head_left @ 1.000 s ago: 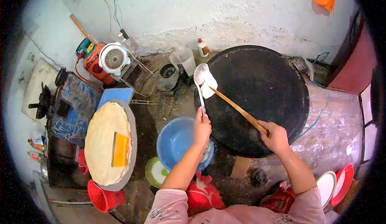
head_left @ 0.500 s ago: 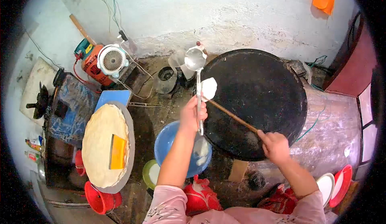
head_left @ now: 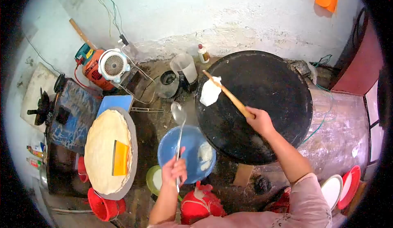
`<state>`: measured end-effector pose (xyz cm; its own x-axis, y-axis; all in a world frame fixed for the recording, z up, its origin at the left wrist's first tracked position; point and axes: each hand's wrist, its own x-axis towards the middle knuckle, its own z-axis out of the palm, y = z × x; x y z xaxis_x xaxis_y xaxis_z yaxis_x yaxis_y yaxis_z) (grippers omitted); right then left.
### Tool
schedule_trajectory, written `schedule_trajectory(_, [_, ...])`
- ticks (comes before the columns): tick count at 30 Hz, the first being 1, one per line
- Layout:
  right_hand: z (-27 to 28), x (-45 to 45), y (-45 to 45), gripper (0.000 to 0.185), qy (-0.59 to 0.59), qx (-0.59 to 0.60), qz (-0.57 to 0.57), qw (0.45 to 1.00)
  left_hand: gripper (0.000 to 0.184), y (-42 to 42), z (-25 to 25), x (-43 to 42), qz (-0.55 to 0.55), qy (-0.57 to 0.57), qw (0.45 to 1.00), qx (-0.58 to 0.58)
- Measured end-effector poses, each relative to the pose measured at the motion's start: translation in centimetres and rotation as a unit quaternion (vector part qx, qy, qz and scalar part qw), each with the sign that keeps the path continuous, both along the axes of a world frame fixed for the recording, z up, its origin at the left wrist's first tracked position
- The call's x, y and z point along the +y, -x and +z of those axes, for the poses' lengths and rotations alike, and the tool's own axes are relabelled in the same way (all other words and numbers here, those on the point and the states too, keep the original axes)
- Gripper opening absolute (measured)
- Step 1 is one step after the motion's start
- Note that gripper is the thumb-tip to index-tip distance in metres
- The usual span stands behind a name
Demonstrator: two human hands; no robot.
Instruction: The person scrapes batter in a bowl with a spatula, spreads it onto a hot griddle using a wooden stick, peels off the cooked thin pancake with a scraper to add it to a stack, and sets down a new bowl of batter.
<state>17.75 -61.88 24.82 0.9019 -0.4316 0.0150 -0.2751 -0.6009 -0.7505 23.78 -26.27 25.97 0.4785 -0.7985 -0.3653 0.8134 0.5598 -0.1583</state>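
Note:
My left hand (head_left: 174, 171) is closed round the handle of a metal ladle (head_left: 178, 112), over the left part of a blue basin (head_left: 168, 137). White batter-like stuff lies inside the basin. My right hand (head_left: 260, 121) grips a flat wooden stick (head_left: 234, 98) above a large round black griddle (head_left: 262, 89). The stick's far end crosses a white lump of batter or dough (head_left: 210, 92) at the griddle's left edge.
Left are a stack of thin flatbreads (head_left: 107, 146) with a yellow scraper (head_left: 120, 158), a red bucket (head_left: 105, 205) and a green bowl (head_left: 152, 183). Behind stand a clear jug (head_left: 183, 66), a bottle (head_left: 203, 53), a blower (head_left: 114, 65) and an orange gas cylinder (head_left: 92, 70).
My left hand has drawn the ladle down and left, from beside the griddle to the basin. The white lump has left the ladle for the griddle. My right hand has moved up and left.

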Motion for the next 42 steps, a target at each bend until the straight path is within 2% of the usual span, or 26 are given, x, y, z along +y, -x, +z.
schedule_trajectory(1, [0.1,0.1,0.1,0.043,-0.391,0.009,-0.042,0.919,0.038,1.1,-0.2,1.2,0.008,-0.024,1.000,0.010])
schedule_trajectory(2, [-0.2,1.7,1.0,0.037,-0.292,-0.020,-0.013,0.956,0.037,2.0,-1.8,2.8,0.010,-0.013,0.999,0.031])
schedule_trajectory(3, [-4.4,2.2,1.4,0.039,-0.063,-0.053,0.036,0.996,0.037,2.4,-4.0,4.3,0.009,-0.008,1.000,0.029])
schedule_trajectory(5, [-2.0,3.7,1.3,0.037,0.202,-0.029,0.055,0.977,0.037,3.0,-8.1,6.7,-0.014,-0.075,0.994,-0.077])
schedule_trajectory(7, [-2.3,1.9,-0.8,0.035,0.342,-0.006,0.007,0.940,0.037,3.7,-10.3,7.8,-0.018,-0.080,0.991,-0.109])
schedule_trajectory(8, [-2.3,1.0,-1.6,0.035,0.352,-0.024,-0.013,0.935,0.037,3.9,-10.7,8.2,-0.016,-0.071,0.991,-0.108])
schedule_trajectory(11, [-2.6,1.7,0.0,0.037,0.092,-0.095,-0.002,0.991,0.037,4.7,-7.5,6.7,0.045,-0.061,0.997,-0.030])
schedule_trajectory(13, [-1.7,3.0,2.9,0.040,0.174,-0.054,0.043,0.982,0.037,4.9,-5.7,5.4,0.101,-0.072,0.992,0.028])
schedule_trajectory(15, [-2.4,1.3,2.7,0.042,0.322,-0.015,0.037,0.946,0.038,5.4,-6.5,6.0,0.066,0.004,0.996,-0.064])
schedule_trajectory(17, [-3.2,-1.6,0.6,0.039,0.372,-0.041,-0.015,0.927,0.038,5.5,-7.0,5.9,0.056,0.007,0.996,-0.062])
schedule_trajectory(19, [-3.1,-1.0,-0.5,0.033,0.217,-0.044,-0.082,0.972,0.037,5.2,-7.0,5.9,0.043,0.007,0.997,-0.063])
schedule_trajectory(21, [-2.5,0.9,0.9,0.027,0.155,-0.076,-0.052,0.984,0.037,4.9,-7.2,6.2,0.036,0.005,0.997,-0.067])
schedule_trajectory(23, [-2.5,1.3,2.0,0.033,0.228,-0.050,0.011,0.972,0.036,4.8,-7.6,6.4,0.041,-0.057,0.997,-0.041])
schedule_trajectory(25, [-1.4,-0.9,0.7,0.036,0.357,-0.047,-0.035,0.932,0.036,4.9,-6.4,5.4,0.047,-0.088,0.994,-0.033])
schedule_trajectory(26, [-1.3,-2.4,-0.2,0.037,0.372,-0.044,-0.055,0.925,0.035,4.9,-5.6,4.9,0.069,-0.054,0.994,0.064])
schedule_trajectory(27, [-0.7,-2.6,-0.8,0.035,0.322,0.003,-0.084,0.943,0.035,4.9,-5.0,4.7,0.089,-0.021,0.983,0.159])
schedule_trajectory(29, [-0.5,-1.0,-1.0,0.035,0.096,-0.022,-0.101,0.990,0.035,4.7,-6.0,5.6,0.076,-0.056,0.988,0.125])
schedule_trajectory(30, [-1.8,0.4,-0.8,0.033,0.133,-0.121,-0.090,0.980,0.035,4.7,-6.2,5.6,0.072,-0.037,0.989,0.122])
schedule_trajectory(31, [-1.0,2.1,-0.1,0.039,0.128,-0.102,-0.057,0.985,0.034,4.6,-6.2,5.3,0.070,-0.017,0.990,0.120])
schedule_trajectory(33, [-0.3,3.3,-1.3,0.046,0.304,0.021,0.008,0.952,0.034,4.7,-6.1,5.0,0.069,-0.003,0.990,0.125])
schedule_trajectory(34, [-0.4,1.9,-2.2,0.048,0.399,0.019,-0.003,0.917,0.015,4.6,-6.1,5.1,0.052,-0.001,0.989,0.136])
schedule_trajectory(35, [0.0,0.3,-3.0,0.043,0.414,0.084,-0.050,0.905,0.020,4.5,-6.1,5.2,0.036,0.003,0.989,0.145])
schedule_trajectory(38, [-0.5,-1.8,-2.7,0.039,0.240,0.014,-0.109,0.965,0.021,4.5,-5.7,5.5,0.044,-0.009,0.990,0.135])
schedule_trajectory(39, [-2.0,-1.1,-1.3,0.033,0.168,-0.134,-0.077,0.974,0.028,4.4,-5.5,5.3,0.052,-0.021,0.989,0.139])
schedule_trajectory(41, [-1.8,1.7,0.5,0.030,0.152,-0.104,-0.067,0.981,0.038,4.4,-5.7,5.1,0.072,-0.002,0.987,0.145])
schedule_trajectory(42, [-0.2,2.6,1.0,0.030,0.192,-0.010,-0.032,0.981,0.037,4.4,-5.7,5.1,0.070,-0.017,0.988,0.135])
